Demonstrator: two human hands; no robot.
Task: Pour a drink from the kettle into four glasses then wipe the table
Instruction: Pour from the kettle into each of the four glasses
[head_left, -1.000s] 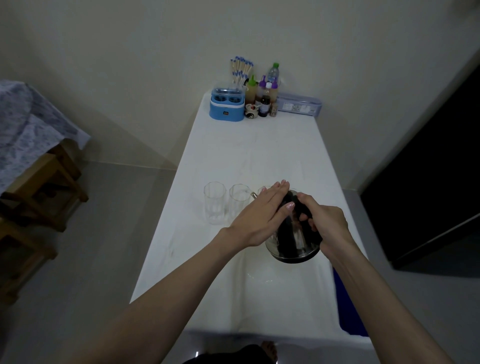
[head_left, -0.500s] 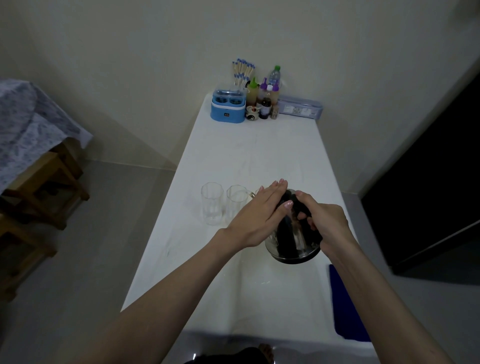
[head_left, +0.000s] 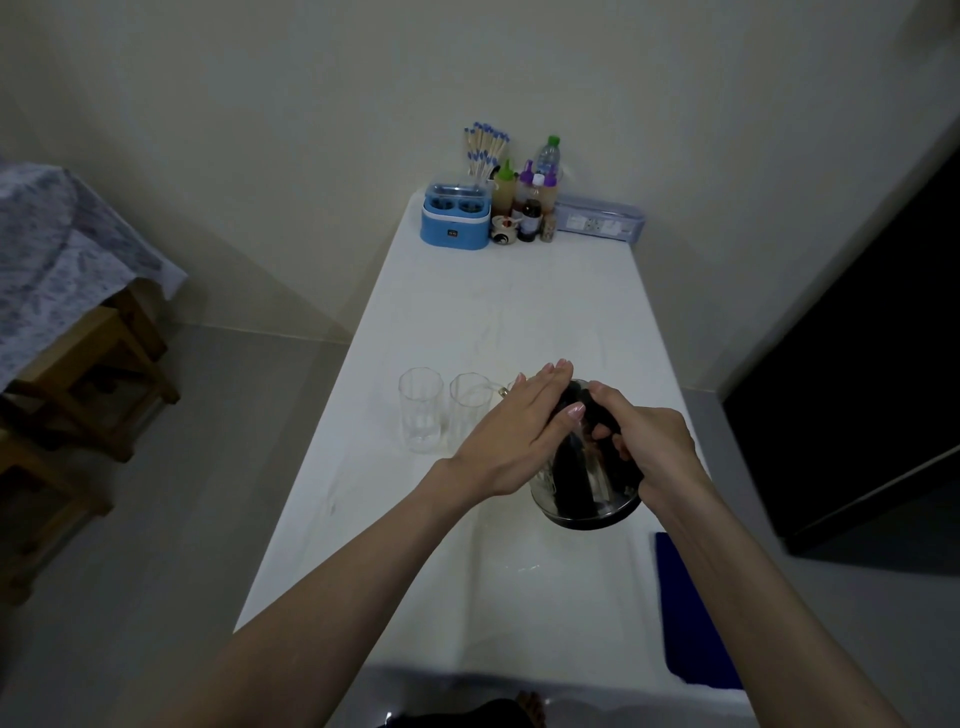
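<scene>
kettle (head_left: 584, 480) raised and tipped forward over the table (head_left: 498, 322), spout toward the row of glasses; two glasses (head_left: 421, 415) visible left of it, any others hidden behind the hands. judgement: pouring in progress; advise a slow tilt, lid pressed down, spout kept over the rim. right hand (head_left: 649, 441) closed around the dark handle. left hand (head_left: 514, 436) flat, fingers extended, palm resting on the lid. blue cloth (head_left: 685, 613) lies at the table's near right edge

No lettering here is sharp enough to read.
</scene>
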